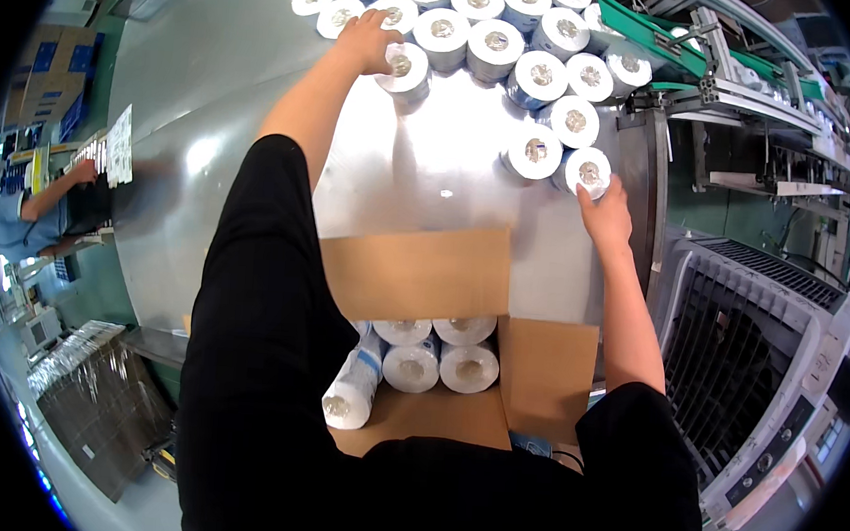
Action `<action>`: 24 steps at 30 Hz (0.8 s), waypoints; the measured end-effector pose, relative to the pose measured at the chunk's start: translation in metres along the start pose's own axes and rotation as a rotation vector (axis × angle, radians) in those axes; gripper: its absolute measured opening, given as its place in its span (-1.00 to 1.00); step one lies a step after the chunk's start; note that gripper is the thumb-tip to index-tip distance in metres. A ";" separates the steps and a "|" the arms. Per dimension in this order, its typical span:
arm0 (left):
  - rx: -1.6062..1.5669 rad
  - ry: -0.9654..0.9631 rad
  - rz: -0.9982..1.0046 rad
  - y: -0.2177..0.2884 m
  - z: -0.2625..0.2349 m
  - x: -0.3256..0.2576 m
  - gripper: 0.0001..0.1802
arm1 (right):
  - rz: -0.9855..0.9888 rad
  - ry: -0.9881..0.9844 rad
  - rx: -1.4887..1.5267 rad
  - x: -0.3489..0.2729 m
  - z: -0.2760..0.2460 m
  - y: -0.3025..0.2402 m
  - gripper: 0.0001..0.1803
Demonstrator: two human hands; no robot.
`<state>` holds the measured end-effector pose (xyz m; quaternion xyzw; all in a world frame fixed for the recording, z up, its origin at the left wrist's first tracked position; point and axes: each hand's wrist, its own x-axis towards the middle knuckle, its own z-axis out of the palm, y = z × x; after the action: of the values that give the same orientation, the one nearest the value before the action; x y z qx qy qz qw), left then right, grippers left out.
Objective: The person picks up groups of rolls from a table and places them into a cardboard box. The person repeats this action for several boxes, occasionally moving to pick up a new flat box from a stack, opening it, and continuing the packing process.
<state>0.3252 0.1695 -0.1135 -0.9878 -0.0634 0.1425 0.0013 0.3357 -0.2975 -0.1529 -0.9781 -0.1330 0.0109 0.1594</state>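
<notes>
Bright overhead light, strong white glare blown out on the shiny metal desk [212,87], soft shadows inside the cardboard box [545,370], heavy fisheye bending, black vignette corners, slightly soft edges.

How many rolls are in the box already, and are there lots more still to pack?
About five white rolls already sit in the open cardboard box, which looks only partly filled. In hand: the left hand grips one roll on the shiny metal table, and the right hand touches another roll. Left: many more wrapped rolls crowd the table's far end.
</notes>
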 end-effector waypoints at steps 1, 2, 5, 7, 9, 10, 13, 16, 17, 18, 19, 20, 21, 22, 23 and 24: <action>-0.001 -0.049 0.010 0.003 0.011 0.017 -0.33 | -0.116 0.193 -0.062 0.004 0.023 0.026 -0.34; 0.073 -0.041 0.049 0.007 0.018 0.027 -0.30 | -0.074 0.201 0.029 0.010 0.032 0.039 -0.36; 0.151 -0.134 0.048 0.015 0.021 0.039 -0.38 | 0.208 -0.287 0.395 0.019 0.034 0.050 -0.40; 0.198 -0.038 0.006 0.008 0.039 0.036 -0.49 | 0.137 -0.452 0.459 0.015 0.027 0.033 -0.41; 0.225 0.087 -0.024 0.010 0.058 0.031 -0.53 | -0.004 -0.610 0.408 0.000 0.021 0.022 -0.42; 0.192 0.132 -0.012 0.011 0.058 0.026 -0.57 | -0.060 -0.605 0.378 -0.015 0.024 0.018 -0.41; -0.039 -0.068 -0.064 0.017 0.035 -0.003 -0.54 | -0.080 -0.650 0.328 -0.044 0.012 -0.002 -0.36; -0.212 0.081 -0.094 0.022 -0.011 -0.065 -0.53 | -0.219 -0.615 0.301 -0.046 0.008 -0.025 -0.27; -0.276 0.182 -0.122 0.021 -0.025 -0.094 -0.56 | -0.261 -0.601 0.301 -0.044 0.008 -0.036 -0.25; -0.412 0.202 -0.143 0.025 -0.049 -0.120 -0.58 | -0.324 -0.560 0.270 -0.038 0.014 -0.042 -0.20; -0.552 0.219 -0.161 0.029 -0.069 -0.146 -0.60 | -0.288 -0.628 0.231 -0.029 0.022 -0.049 -0.20; -0.772 0.236 -0.082 0.018 -0.080 -0.176 -0.63 | -0.262 -0.696 0.196 -0.020 0.030 -0.057 -0.19; -0.851 0.267 -0.126 0.032 -0.105 -0.204 -0.66 | -0.239 -0.768 0.159 -0.014 0.037 -0.061 -0.18; -1.104 0.201 -0.184 0.049 -0.128 -0.233 -0.69 | -0.245 -0.762 0.151 -0.011 0.042 -0.058 -0.19; -1.293 0.050 -0.361 0.045 -0.133 -0.268 -0.72 | -0.273 -0.755 0.151 -0.008 0.044 -0.060 -0.19; -0.586 -0.086 -0.143 0.052 -0.142 -0.298 -0.72 | -0.298 -0.748 0.142 -0.006 0.042 -0.064 -0.19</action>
<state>0.0883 0.0829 0.1053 -0.9322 -0.1711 0.1592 -0.2765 0.3108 -0.2278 -0.1729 -0.8632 -0.3210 0.3520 0.1672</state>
